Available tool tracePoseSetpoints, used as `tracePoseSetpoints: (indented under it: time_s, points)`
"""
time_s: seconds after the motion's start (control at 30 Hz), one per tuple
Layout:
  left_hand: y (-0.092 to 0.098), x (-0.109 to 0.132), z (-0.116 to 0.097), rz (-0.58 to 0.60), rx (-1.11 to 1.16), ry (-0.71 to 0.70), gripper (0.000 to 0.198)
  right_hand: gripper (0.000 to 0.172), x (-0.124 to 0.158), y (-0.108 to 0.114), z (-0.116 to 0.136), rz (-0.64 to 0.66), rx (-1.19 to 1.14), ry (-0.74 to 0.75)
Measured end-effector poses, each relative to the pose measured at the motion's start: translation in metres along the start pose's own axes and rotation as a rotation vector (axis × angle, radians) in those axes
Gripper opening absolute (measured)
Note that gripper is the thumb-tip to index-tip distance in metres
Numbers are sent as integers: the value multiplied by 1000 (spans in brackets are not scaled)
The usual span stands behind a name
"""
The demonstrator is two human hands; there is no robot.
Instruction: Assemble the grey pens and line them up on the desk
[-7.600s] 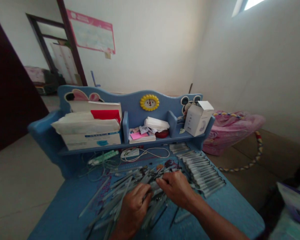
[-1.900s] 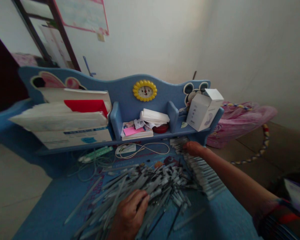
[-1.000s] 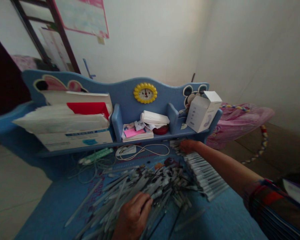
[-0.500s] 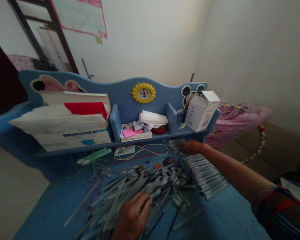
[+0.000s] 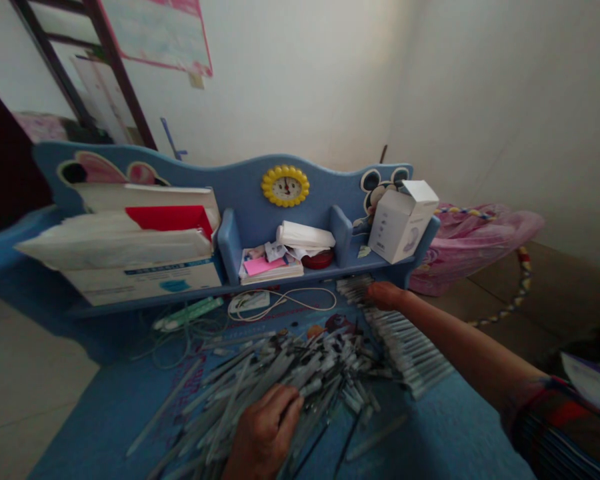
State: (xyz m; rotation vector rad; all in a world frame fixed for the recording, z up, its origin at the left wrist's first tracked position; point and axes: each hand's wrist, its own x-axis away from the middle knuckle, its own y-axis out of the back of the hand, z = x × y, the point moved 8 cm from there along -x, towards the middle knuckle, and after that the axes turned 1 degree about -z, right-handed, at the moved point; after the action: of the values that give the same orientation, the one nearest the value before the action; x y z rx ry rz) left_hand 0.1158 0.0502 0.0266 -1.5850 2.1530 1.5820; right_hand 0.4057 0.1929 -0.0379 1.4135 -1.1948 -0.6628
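A loose heap of translucent, pen-like sticks (image 5: 280, 363) covers the middle of the blue desk. Over its near part lies my left hand (image 5: 267, 423), fingers curled and closed; a pale stick end shows beside the fingertips, but what the hand grips is hidden. To the right, similar sticks lie side by side in a neat row (image 5: 417, 353) that runs back toward the shelf. My right hand (image 5: 384, 295) reaches to the far part of this row, touching or just above it. Its fingers are bent down and together, and their tips are hidden.
Behind the desk stands a blue shelf (image 5: 240, 177) with a yellow flower clock (image 5: 285, 186), papers and a white box (image 5: 403, 223). A looped white cable (image 5: 325, 290) and a green power strip (image 5: 190, 313) lie before it. A pink bundle (image 5: 470, 247) is at the right.
The view has shifted very slightly. My right hand has moved a tiny bit left at the far part of the row; my left hand stays on the heap.
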Motion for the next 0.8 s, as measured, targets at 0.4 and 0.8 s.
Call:
tracePoseSetpoints:
  time_s: [0.4, 0.8]
  points:
    - [-2, 1, 1, 28, -17, 15, 21, 26, 14, 3, 0, 82, 103, -87]
    - [-4, 3, 5, 32, -15, 17, 19, 26, 18, 1, 1, 59, 57, -73]
